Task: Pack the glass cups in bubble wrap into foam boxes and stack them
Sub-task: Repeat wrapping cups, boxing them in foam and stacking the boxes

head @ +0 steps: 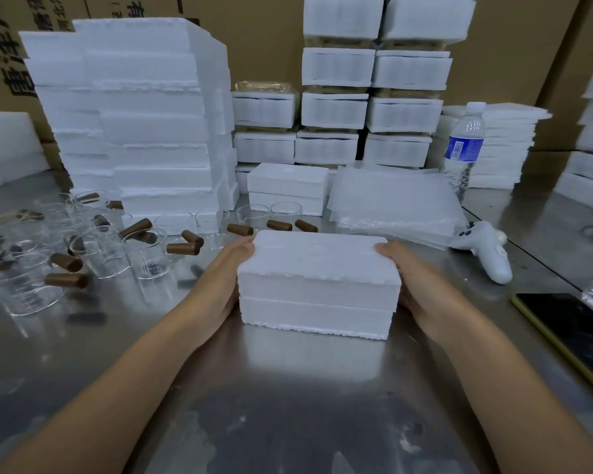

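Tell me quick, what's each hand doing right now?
Left hand: open, fingers pressed against the left side of the foam box.
Right hand: open, pressed against its right side.

Both bare forearms reach forward from the near side. The left hand [220, 285] and right hand [416, 285] press flat against opposite ends of a foam box [317, 285], fingers stretched farward.
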`<state>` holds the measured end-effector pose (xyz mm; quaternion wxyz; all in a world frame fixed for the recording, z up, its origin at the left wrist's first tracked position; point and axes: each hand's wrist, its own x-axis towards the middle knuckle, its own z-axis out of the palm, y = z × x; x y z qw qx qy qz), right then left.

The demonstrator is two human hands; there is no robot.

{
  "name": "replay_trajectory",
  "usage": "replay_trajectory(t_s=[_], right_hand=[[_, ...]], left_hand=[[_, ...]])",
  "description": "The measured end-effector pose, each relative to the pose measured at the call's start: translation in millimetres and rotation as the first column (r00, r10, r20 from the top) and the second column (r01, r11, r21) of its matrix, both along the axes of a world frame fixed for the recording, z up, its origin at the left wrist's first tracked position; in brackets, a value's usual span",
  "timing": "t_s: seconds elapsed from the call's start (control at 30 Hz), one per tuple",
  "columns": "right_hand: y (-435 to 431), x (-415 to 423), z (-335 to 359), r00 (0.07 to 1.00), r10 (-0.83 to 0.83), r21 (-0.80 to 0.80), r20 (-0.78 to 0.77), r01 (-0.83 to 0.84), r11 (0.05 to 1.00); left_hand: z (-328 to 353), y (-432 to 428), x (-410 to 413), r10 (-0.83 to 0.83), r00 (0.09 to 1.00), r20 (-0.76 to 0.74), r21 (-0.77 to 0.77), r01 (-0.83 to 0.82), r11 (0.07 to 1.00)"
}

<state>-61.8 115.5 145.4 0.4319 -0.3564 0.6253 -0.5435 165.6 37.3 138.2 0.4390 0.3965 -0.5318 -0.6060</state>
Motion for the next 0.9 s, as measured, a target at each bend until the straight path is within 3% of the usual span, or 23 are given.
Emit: replay_trajectory(t_s=[0.23, 0.37, 0.5, 0.7, 0.9], right_hand=[[8.1, 8.7, 7.8, 0.997, 0.076, 0.007, 0.033, -0.076, 0.997], [10.2, 18.2, 10.4, 0.979, 0.166, -0.107, 0.117, -0.154, 0.982], [12.3, 24.3, 11.0, 0.948, 0.237, -0.141, 0.212, -0.211, 0.967], [11.5, 14.8, 19.0, 0.941, 0.145, -0.192, 0.305, -0.088, 0.977], [1.7, 7.7, 41.5, 0.9, 0.078, -0.292, 0.429, 0.057, 0.955]], left_hand=[[-6.2, 1.1, -4.0, 0.05, 0.998, -0.036, 0.087, -0.047, 0.995], [-6.5, 0.0, -1.1, 0.126, 0.968, -0.216, 0.159, -0.093, 0.983], [-6.2, 1.3, 0.6, 0.019, 0.953, -0.301, 0.123, 0.019, 0.992], [-4.8, 4.3, -1.1, -0.176, 0.935, -0.308, -0.046, 0.17, 0.984], [-6.2, -0.6, -10.7, -0.108, 0.973, -0.202, -0.047, 0.1, 0.994]])
